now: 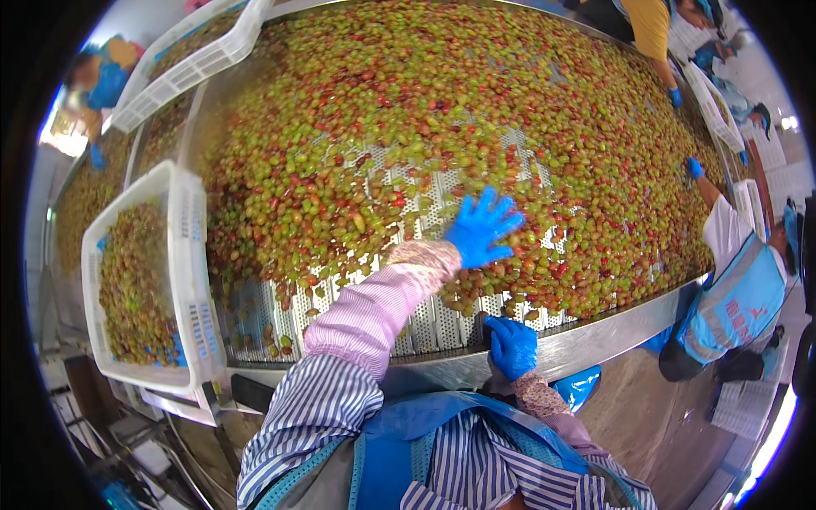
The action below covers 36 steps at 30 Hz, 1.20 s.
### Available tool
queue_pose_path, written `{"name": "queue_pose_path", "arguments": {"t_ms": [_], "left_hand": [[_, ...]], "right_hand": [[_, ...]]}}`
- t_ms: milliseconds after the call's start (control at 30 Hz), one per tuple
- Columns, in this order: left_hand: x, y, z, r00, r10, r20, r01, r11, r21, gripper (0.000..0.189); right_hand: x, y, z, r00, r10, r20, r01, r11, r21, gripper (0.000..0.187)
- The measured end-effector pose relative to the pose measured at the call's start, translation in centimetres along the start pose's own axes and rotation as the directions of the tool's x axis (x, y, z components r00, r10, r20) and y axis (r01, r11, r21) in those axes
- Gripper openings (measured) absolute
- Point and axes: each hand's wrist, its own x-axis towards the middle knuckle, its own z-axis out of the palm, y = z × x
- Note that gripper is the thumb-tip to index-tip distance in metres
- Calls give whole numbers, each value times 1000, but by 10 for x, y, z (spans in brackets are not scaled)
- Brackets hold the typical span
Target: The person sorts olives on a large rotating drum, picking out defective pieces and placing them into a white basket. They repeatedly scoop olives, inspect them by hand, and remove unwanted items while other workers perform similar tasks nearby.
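Observation:
My left hand (484,228), in a blue glove, reaches out over a broad bed of small oval green and red fruit (357,210). Its fingers are spread, palm down, and nothing shows in its grasp. Beneath the fruit runs a perforated, ridged metal conveyor surface (433,328), bare in patches around my forearm. Close to my body, my right hand (513,347), also blue-gloved, is curled over the metal rim (593,344). A small dark part (482,328) sits by its fingertips; what it is cannot be made out.
A white plastic crate (191,268) of fruit stands at the left end; another white crate (191,73) is beyond it. On the right, a person in a blue vest (733,299) reaches over the fruit. A person in yellow (647,29) works at the far side, others farther off.

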Motion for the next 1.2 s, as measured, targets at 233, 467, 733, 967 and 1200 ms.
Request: {"name": "queue_pose_path", "arguments": {"t_ms": [233, 467, 733, 967, 1200], "left_hand": [[-74, -108, -89, 896, -444, 27, 410, 848, 337, 65], [-206, -245, -183, 388, -919, -69, 860, 334, 385, 68], [-181, -100, -104, 657, -754, 1, 729, 635, 256, 61], [-194, -61, -81, 931, -352, 93, 340, 932, 123, 74], [-305, -214, -171, 340, -900, -271, 913, 247, 326, 50]], "right_hand": [[-4, -10, 14, 999, 18, -33, -17, 1000, 22, 23], [-8, -21, 27, 999, 45, -31, -45, 999, -15, 25], [-9, -34, 39, 999, 39, -28, -40, 998, -38, 24], [-8, -48, 47, 999, 33, -30, -35, 998, -54, 23], [-9, -54, 58, 998, 62, 10, -61, 996, -58, 23]]}}
